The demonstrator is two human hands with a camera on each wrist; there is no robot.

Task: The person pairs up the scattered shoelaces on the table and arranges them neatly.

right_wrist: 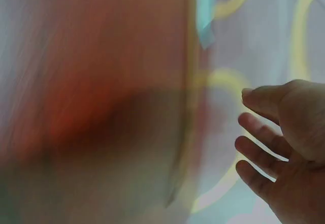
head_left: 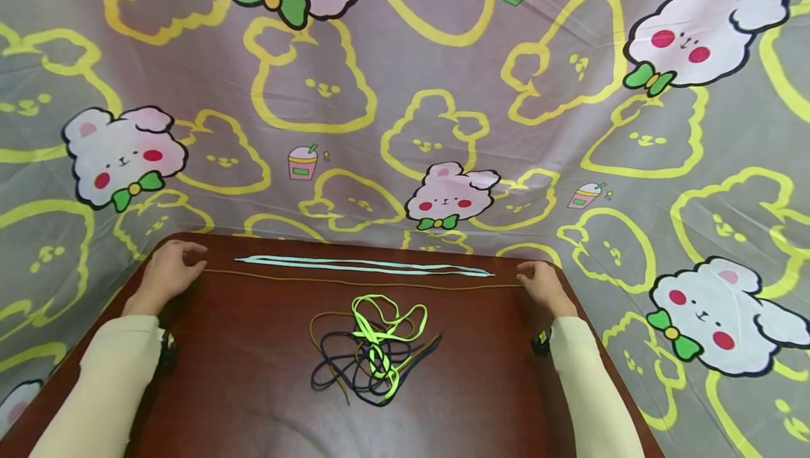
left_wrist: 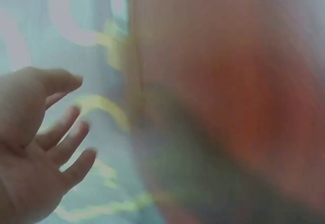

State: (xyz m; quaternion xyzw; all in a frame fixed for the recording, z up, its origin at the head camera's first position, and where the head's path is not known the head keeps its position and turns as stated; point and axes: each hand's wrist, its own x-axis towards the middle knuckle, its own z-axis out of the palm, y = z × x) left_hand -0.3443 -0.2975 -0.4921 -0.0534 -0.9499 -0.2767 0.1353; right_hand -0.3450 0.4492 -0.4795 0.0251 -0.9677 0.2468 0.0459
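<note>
A thin brown shoelace (head_left: 361,283) lies stretched nearly straight across the table, from one side to the other. My left hand (head_left: 169,271) is at its left end, and in the left wrist view the fingers are spread and relaxed with nothing between them. By the right end is my right hand (head_left: 543,285). The right wrist view shows the lace tip (right_wrist: 171,196) apart from that hand's loosely bent, empty fingers. Just behind the brown lace, a light blue shoelace (head_left: 373,271) lies folded lengthwise in a long narrow loop.
Nearer the front, a tangled pile mixes a neon yellow-green shoelace (head_left: 413,335), a dark navy shoelace (head_left: 321,366) and another brown shoelace (head_left: 314,321). They lie on a dark red-brown table (head_left: 253,387). Patterned grey fabric (head_left: 380,78) rises behind and beside the table.
</note>
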